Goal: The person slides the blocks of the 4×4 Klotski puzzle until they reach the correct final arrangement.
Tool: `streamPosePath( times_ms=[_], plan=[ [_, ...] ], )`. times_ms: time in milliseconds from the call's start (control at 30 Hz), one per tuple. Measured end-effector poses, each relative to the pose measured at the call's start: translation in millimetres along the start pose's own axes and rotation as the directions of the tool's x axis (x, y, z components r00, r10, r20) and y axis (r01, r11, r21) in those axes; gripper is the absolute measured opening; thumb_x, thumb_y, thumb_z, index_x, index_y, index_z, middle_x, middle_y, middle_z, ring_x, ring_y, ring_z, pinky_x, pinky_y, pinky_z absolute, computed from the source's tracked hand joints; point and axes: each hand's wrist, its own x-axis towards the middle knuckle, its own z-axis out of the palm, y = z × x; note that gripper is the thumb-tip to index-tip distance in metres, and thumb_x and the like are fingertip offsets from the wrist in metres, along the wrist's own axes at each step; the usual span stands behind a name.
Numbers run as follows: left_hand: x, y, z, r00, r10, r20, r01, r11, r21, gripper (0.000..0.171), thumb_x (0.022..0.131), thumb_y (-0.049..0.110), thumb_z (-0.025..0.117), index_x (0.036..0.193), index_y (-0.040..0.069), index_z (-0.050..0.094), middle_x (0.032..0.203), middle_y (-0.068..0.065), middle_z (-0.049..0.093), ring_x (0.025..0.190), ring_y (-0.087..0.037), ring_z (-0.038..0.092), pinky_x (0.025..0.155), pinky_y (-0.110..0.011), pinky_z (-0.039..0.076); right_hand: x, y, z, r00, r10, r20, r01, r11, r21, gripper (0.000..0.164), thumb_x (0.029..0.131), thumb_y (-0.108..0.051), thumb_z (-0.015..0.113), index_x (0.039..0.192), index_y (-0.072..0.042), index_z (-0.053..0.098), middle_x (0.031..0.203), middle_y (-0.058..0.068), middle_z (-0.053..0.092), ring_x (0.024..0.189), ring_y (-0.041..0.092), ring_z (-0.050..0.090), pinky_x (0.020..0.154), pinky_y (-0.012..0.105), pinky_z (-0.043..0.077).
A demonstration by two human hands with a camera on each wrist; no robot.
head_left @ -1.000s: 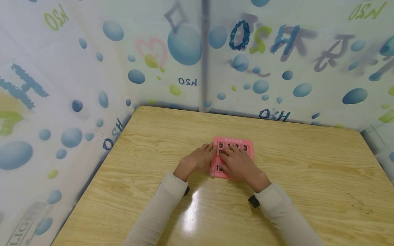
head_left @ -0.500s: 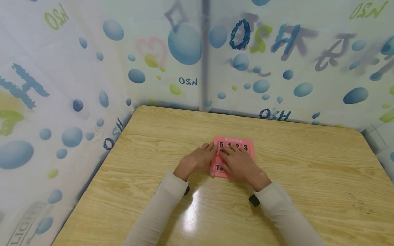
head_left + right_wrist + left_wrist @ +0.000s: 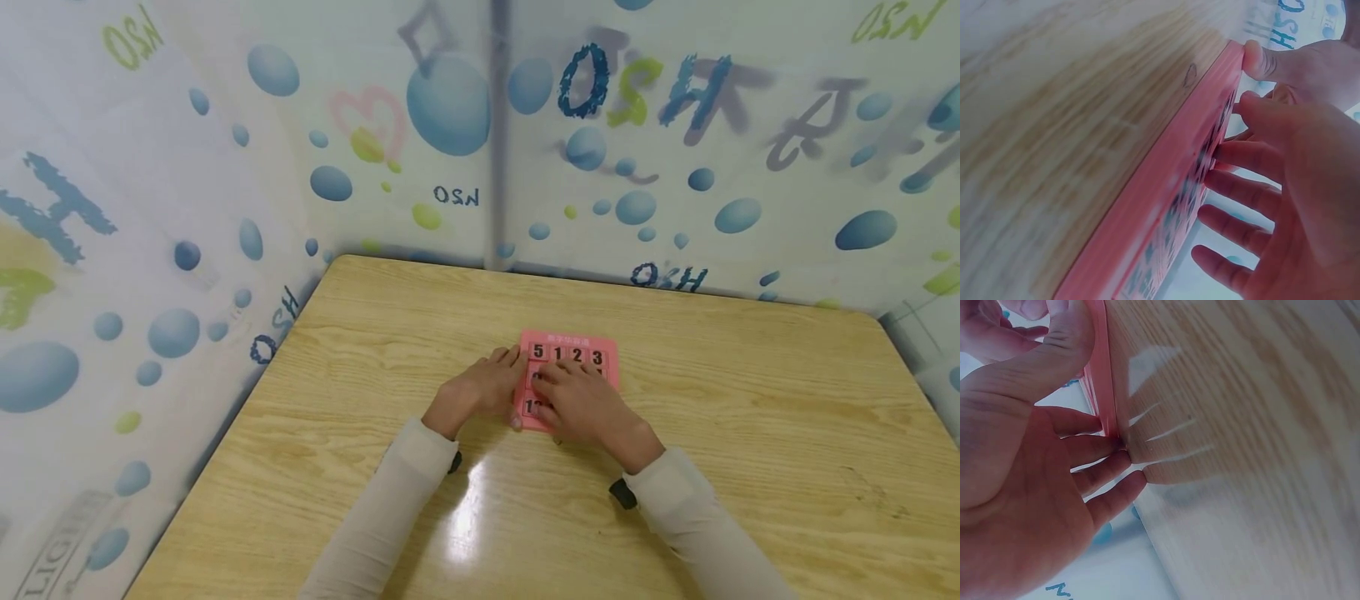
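A pink number sliding puzzle (image 3: 612, 364) lies flat on the table, its top row reading 5, 1, 2, 3. My left hand (image 3: 483, 386) is at the puzzle's left side, thumb by the near left corner. In the left wrist view, the fingers (image 3: 1113, 494) of that hand are stretched out with tips on the tabletop, and the thumb lies along the pink frame (image 3: 1102, 375). Over the lower rows is my right hand (image 3: 585, 400), hiding many tiles. Its fingers (image 3: 1244, 190) are spread and fairly straight, some tips touching the tile face.
The wooden table (image 3: 360, 333) extends around the puzzle on all sides. Walls printed with blue bubbles and letters (image 3: 645, 83) stand behind the table and to its left. Dark straps (image 3: 622, 493) show at the wrists.
My right fingers have drawn slightly toward me, uncovering more of the top row and part of the row below. The left hand and the puzzle stay in place.
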Motion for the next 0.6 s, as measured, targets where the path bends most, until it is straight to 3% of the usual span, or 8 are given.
streamPosePath(
  times_ms=[267,600],
  plan=[
    [-0.2,-0.5,-0.2,1.000,0.003,-0.004,-0.003,1.000,0.009,0.113,0.080,0.049,0.076,0.160,0.008,0.007,0.167,-0.012,0.006,0.154,-0.027,0.007,0.124,-0.044,0.019,-1.5,-1.3,-0.9,0.999,-0.040,-0.006,0.040,0.999,-0.033,0.039,0.100,-0.037,0.056,0.128,-0.013,0.067,0.131,0.008,0.060,0.127,0.033,0.051,0.108,0.059,0.041],
    [0.2,-0.8,-0.5,1.000,0.006,-0.011,-0.006,1.000,0.005,0.114,0.079,0.050,0.077,0.160,0.009,0.008,0.167,-0.012,0.007,0.154,-0.027,0.009,0.124,-0.044,0.021,-3.9,-1.3,-2.4,0.999,-0.048,0.014,0.048,0.999,0.005,0.039,0.100,-0.037,0.057,0.126,-0.012,0.068,0.132,0.007,0.060,0.127,0.034,0.051,0.106,0.061,0.041]
  ],
)
